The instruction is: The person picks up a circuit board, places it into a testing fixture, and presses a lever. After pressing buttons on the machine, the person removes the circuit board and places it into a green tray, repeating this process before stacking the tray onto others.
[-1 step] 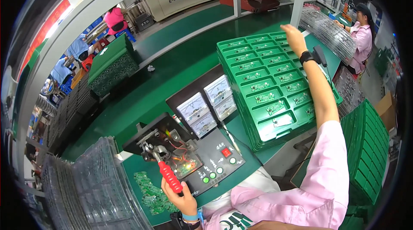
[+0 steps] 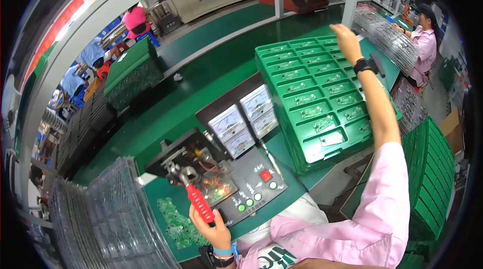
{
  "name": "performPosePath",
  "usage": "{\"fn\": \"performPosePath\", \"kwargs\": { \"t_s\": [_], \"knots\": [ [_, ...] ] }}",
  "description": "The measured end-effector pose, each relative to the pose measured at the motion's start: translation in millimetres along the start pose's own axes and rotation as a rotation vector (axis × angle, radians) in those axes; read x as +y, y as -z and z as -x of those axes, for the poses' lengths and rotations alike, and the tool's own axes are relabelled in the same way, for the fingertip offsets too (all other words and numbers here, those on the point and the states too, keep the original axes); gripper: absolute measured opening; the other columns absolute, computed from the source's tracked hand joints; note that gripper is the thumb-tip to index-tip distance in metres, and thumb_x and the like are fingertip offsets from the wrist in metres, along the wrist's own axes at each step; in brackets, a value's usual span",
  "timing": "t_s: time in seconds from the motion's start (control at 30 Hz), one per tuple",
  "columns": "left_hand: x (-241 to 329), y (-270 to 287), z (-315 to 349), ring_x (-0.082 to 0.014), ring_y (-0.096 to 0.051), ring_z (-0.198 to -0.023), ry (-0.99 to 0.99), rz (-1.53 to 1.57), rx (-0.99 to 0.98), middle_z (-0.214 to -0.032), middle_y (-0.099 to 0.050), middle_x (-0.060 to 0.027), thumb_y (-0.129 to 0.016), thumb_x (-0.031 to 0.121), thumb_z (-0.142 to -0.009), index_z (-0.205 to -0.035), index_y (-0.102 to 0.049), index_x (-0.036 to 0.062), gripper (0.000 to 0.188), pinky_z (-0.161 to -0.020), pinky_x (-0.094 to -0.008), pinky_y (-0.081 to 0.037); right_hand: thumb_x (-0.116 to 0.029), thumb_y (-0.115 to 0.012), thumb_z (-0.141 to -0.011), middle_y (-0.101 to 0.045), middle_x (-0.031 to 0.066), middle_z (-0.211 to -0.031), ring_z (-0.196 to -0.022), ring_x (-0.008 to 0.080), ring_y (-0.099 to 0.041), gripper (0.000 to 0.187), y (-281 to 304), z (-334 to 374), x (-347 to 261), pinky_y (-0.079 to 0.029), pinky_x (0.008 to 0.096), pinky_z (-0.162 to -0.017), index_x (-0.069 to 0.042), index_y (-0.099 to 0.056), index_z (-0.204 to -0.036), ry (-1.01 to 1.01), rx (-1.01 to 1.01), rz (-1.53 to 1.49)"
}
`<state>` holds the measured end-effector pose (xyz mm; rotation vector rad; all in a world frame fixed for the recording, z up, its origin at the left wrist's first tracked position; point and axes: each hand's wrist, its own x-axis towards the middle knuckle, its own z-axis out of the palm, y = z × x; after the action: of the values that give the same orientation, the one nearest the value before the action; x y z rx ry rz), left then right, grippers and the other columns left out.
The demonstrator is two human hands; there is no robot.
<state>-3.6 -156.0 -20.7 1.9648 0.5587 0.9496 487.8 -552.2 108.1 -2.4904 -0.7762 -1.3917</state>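
My left hand (image 2: 214,230) is wrapped around the ribbed red handle (image 2: 199,203) of a metal toggle clamp on a black test fixture (image 2: 188,161). Beneath the clamp, a small circuit board (image 2: 220,189) with lit spots and red wires sits in the fixture. My right hand (image 2: 347,43) is stretched out over the far right part of a stacked green tray (image 2: 307,151). One finger points outward; the others are partly hidden, and nothing shows in the hand. Small green circuit boards (image 2: 313,111) lie in the tray's compartments.
Panel meters (image 2: 226,123) stand behind a black button panel (image 2: 265,193). Loose circuit boards (image 2: 176,223) lie left of the fixture. Stacked clear trays (image 2: 108,208) stand at the left, more green trays (image 2: 427,178) at the right. A co-worker in pink (image 2: 425,48) is at the far right.
The whole view has shifted very slightly. Both hands keep almost the same places, the left still on the red handle and the right over the far tray.
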Motion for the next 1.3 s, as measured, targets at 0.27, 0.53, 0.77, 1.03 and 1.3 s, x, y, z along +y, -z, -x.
{"fn": "performPosePath", "kwargs": {
  "t_s": [0.27,0.53,0.77,1.03,1.3],
  "knots": [
    [11.6,2.5,-8.1,-0.0397,-0.042,-0.126,-0.125,-0.213,-0.085,-0.138,-0.042,-0.0233,-0.067,0.011,-0.083,-0.132,-0.050,0.0042,0.052,-0.106,-0.0461,-0.033,0.006,-0.054,-0.079,-0.063,0.0159,-0.110,-0.102,0.0364,-0.060,0.040,156.3,31.8,-225.6,-0.045,0.0501,-0.091,-0.002,-0.061,-0.118,0.522,-0.038,-0.281],
    [27.4,11.2,-12.7,-0.0442,-0.035,-0.130,-0.302,-0.327,-0.137,-0.143,-0.034,-0.0263,-0.077,0.021,-0.077,-0.135,-0.052,0.0188,0.064,-0.104,-0.0541,-0.033,-0.018,-0.071,-0.077,-0.063,0.0054,-0.123,-0.114,0.0256,-0.057,0.044,163.0,189.1,-390.9,-0.041,0.0462,-0.099,-0.009,-0.064,-0.119,0.267,-0.473,-0.758],
    [23.0,11.9,-21.3,-0.0459,-0.029,-0.134,-0.408,-0.424,-0.125,-0.148,-0.030,-0.0233,-0.079,0.036,-0.075,-0.132,-0.055,0.0197,0.064,-0.104,-0.0619,-0.028,-0.017,-0.072,-0.076,-0.062,0.0062,-0.124,-0.112,0.0247,-0.059,0.045,154.9,200.2,-399.9,-0.042,0.0438,-0.098,-0.009,-0.063,-0.119,0.215,-0.392,-0.762],
    [24.1,9.7,-22.5,-0.0471,-0.022,-0.139,-0.361,-0.553,-0.196,-0.154,-0.027,-0.0169,-0.078,0.049,-0.073,-0.133,-0.055,0.0205,0.070,-0.107,-0.0655,-0.019,-0.018,-0.073,-0.076,-0.066,0.0046,-0.097,-0.084,0.0234,-0.060,0.025,150.6,163.9,-399.6,-0.045,0.0377,-0.079,-0.006,-0.068,-0.098,0.257,-0.532,-0.817],
    [29.3,10.0,-21.2,-0.0488,-0.016,-0.139,-0.280,-0.606,-0.298,-0.157,-0.015,-0.0227,-0.077,0.041,-0.075,-0.142,-0.046,0.0179,0.077,-0.109,-0.0624,-0.016,-0.024,-0.071,-0.081,-0.067,0.0050,-0.090,-0.080,0.0264,-0.061,0.022,172.3,110.6,-413.1,-0.046,0.0374,-0.077,-0.006,-0.067,-0.094,0.337,-0.771,-0.668]
  ]
}}
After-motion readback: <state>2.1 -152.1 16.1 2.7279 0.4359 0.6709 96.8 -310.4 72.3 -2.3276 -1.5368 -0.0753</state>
